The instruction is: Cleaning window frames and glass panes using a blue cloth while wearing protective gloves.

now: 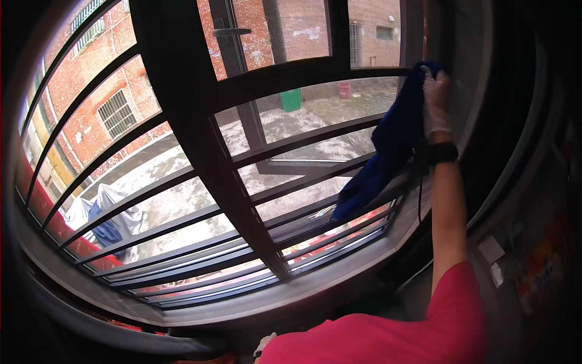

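My right hand, in a thin translucent glove, grips a dark blue cloth high up at the right side of the window frame. The cloth hangs down from my fingers, its lower end trailing in front of the dark horizontal window bars. At the bottom edge a small part of my left hand shows, in a pale glove beside my pink sleeve. Its fingers are mostly hidden, so what it touches does not show.
A mesh-covered pane with a window handle is above. A pale sill runs below the bars. Outside stand brick walls, a green bin and a covered object. A white box lies in shadow at lower right.
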Motion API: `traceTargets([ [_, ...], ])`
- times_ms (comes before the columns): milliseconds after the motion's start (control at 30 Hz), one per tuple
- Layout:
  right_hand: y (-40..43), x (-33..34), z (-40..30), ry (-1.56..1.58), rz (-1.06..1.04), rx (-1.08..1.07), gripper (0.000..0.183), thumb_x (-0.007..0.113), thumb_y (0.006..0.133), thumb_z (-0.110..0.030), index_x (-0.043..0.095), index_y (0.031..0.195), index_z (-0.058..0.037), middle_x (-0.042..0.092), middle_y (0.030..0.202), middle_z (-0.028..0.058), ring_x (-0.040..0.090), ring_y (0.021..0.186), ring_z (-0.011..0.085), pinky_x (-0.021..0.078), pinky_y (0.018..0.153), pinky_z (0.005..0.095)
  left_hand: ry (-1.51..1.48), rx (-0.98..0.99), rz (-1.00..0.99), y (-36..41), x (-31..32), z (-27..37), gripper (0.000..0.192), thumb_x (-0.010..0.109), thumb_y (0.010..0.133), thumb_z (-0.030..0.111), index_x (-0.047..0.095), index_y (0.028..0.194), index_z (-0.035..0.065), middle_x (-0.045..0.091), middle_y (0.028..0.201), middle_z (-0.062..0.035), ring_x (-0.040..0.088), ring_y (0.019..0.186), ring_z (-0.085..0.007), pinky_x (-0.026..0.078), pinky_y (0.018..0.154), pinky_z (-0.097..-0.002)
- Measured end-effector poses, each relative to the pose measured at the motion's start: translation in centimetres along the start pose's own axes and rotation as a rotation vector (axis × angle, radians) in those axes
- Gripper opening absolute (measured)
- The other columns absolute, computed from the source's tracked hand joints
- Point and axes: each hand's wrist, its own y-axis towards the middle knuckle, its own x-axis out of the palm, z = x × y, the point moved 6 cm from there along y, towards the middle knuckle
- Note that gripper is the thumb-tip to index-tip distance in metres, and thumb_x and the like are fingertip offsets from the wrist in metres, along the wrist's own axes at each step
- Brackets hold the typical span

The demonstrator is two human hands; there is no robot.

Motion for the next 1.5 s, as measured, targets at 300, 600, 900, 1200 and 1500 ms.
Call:
traceTargets([
  [300, 3.8, -2.7, 8.5, -0.296, -0.244, 0.121, 0.026, 0.06, 0.082, -0.025, 0.061, 0.085, 0.0004, 0.059, 0.088, 0.0257, 0.055, 0.086, 0.0423, 0.0444, 0.068, 0.0427, -0.521, -0.249, -0.066, 0.9, 1.5, -1.2, 0.041, 0.048, 0.087, 0.041, 0.055, 0.108, 0.0064, 0.06, 0.109, -0.0176, 0.055, 0.103, -0.0332, 0.042, 0.086, -0.041],
  [600, 5.5, -1.7, 1.8, -0.72, -0.497, -0.089, 0.028, 0.053, 0.082, -0.016, 0.06, 0.102, 0.0023, 0.059, 0.106, 0.0247, 0.054, 0.102, 0.0414, 0.0453, 0.087, 0.0418, -1.099, -0.341, -0.198, 1.2, 3.6, -1.2, 0.054, 0.041, 0.089, 0.053, 0.058, 0.119, 0.0105, 0.055, 0.122, -0.019, 0.048, 0.118, -0.0342, 0.036, 0.096, -0.0408],
  [900, -1.1, 0.7, -10.4, -0.441, -0.429, -0.421, 0.019, 0.063, 0.076, -0.019, 0.061, 0.079, -0.0013, 0.063, 0.088, 0.0161, 0.061, 0.084, 0.0365, 0.0491, 0.075, 0.0412, -0.667, -0.304, 0.051, 1.6, 6.8, -6.0, 0.061, 0.038, 0.091, 0.052, 0.06, 0.113, 0.0001, 0.061, 0.114, -0.0151, 0.054, 0.107, -0.0296, 0.04, 0.091, -0.0397],
  [1200, -6.1, 3.7, -18.5, -0.169, -0.537, -0.428, 0.014, 0.063, 0.077, -0.011, 0.058, 0.079, 0.0023, 0.06, 0.084, 0.0184, 0.059, 0.079, 0.0362, 0.0461, 0.07, 0.0366, -0.64, -0.232, 0.118, -5.8, -6.6, 6.1, 0.036, 0.048, 0.091, 0.032, 0.058, 0.095, -0.0018, 0.066, 0.096, -0.0142, 0.063, 0.091, -0.0257, 0.049, 0.078, -0.0373],
  [1500, -10.2, 2.9, -11.6, 1.399, -0.821, 0.624, 0.02, 0.052, 0.083, -0.001, 0.059, 0.101, 0.0041, 0.065, 0.097, 0.0125, 0.064, 0.089, 0.0218, 0.0517, 0.083, 0.0334, -1.19, -0.324, 0.085, -1.3, -5.0, 2.0, 0.033, 0.054, 0.088, 0.038, 0.058, 0.099, 0.007, 0.065, 0.093, -0.0066, 0.058, 0.075, -0.0148, 0.046, 0.064, -0.0311],
])
